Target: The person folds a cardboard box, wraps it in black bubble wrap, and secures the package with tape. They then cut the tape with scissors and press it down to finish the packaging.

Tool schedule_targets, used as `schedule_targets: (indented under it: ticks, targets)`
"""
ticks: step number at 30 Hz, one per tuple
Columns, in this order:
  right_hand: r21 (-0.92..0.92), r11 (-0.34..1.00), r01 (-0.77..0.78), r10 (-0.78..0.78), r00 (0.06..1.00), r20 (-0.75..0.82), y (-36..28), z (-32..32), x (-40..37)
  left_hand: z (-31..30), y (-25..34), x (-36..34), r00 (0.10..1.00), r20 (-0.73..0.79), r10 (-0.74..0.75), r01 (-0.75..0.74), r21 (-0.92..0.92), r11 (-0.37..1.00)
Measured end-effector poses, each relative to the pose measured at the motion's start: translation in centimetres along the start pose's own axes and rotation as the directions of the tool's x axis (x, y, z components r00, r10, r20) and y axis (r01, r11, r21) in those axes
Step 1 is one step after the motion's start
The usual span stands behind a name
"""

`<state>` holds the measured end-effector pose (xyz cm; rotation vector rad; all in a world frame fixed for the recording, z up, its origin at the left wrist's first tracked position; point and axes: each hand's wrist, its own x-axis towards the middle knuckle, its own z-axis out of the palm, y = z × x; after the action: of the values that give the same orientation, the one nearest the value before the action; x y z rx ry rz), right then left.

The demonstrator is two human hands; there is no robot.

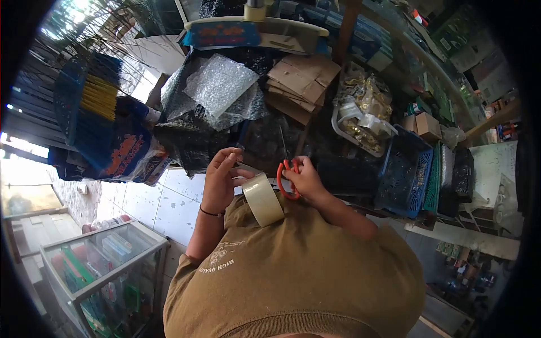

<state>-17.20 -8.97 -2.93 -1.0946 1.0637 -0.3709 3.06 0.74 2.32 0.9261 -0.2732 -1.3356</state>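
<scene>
A wide roll of clear packing tape [264, 204] is held by my left hand [221, 179] in front of the brown shirt. My left thumb and fingertips are pinched together, and a short loose strip of tape seems to run from them to the roll. In my right hand [307, 179] is a pair of scissors [288, 195] with red handles, its fingers closed round the loops. The dark blades point away over the black work surface [332, 168]. Sheets of bubble wrap [221, 84] and a stack of flattened brown cardboard [303, 79] lie beyond my hands.
To the right, a white basket [338, 125] holds gold-coloured parts beside a blue plastic crate [394, 197]. A blue and yellow broom [93, 107] hangs at left. A glass display case [101, 248] stands at lower left. Boxes [428, 127] sit further right.
</scene>
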Motion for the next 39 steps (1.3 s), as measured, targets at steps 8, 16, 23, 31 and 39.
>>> schedule_targets:
  ticks: [8, 16, 23, 31, 39]
  targets:
    - [-0.623, 0.782, -0.019, -0.336, 0.829, -0.446, 3.4, 5.0, 8.6, -1.2, 3.3, 2.9, 0.969, 0.210, -0.129, 0.108, 0.108, 0.988]
    - [-0.699, 0.702, 0.134, -0.581, 0.675, -0.454, 5.3, 5.8, 9.6, 0.0, 3.9, 5.7, 0.896, 0.371, -0.244, 0.189, 0.178, 0.966]
    - [-0.103, 0.984, 0.144, -0.168, 0.939, -0.299, -2.9, 3.5, -3.0, 0.4, 3.1, 6.8, 0.873, 0.395, -0.284, 0.216, 0.208, 0.954]
    - [-0.069, 0.979, 0.194, -0.190, 0.980, 0.060, -4.7, 5.3, -8.6, 1.1, 1.1, 7.3, 0.892, 0.338, -0.299, 0.237, 0.213, 0.948]
    - [-0.542, 0.734, 0.409, -0.394, 0.907, 0.151, -5.9, 4.1, -7.4, 0.4, 0.1, 8.0, 0.935, 0.337, -0.112, 0.075, 0.120, 0.990]
